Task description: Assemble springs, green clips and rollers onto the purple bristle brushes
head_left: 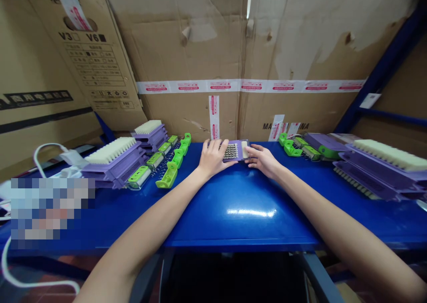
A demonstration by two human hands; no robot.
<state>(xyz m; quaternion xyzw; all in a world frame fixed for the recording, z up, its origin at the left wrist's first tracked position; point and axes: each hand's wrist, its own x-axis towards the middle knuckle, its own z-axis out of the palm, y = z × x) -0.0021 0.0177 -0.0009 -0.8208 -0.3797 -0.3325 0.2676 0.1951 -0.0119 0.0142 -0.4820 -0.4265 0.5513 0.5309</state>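
Near the back of the blue table, between my hands, lies a flat purple brush-like piece (235, 144). Rows of metal pins (231, 151) cover its middle, and a cream block (245, 149) sits at its right end. My left hand (213, 157) is closed over the left part, fingers on top and thumb along the near edge; that end is hidden. At the other end my right hand (262, 160) grips the edge beside the cream block, with its fingers bent and the thumb on the far side.
Purple housings with cream bristles (111, 161) stand at left, with more purple housings (380, 169) at right. Green clips (168, 174) and green-capped clear parts (139, 175) lie beside the left stack, similar green clips (290, 146) at right. Cardboard (187, 49) backs the blue table (247, 196). A white cable (36, 154) runs at left.
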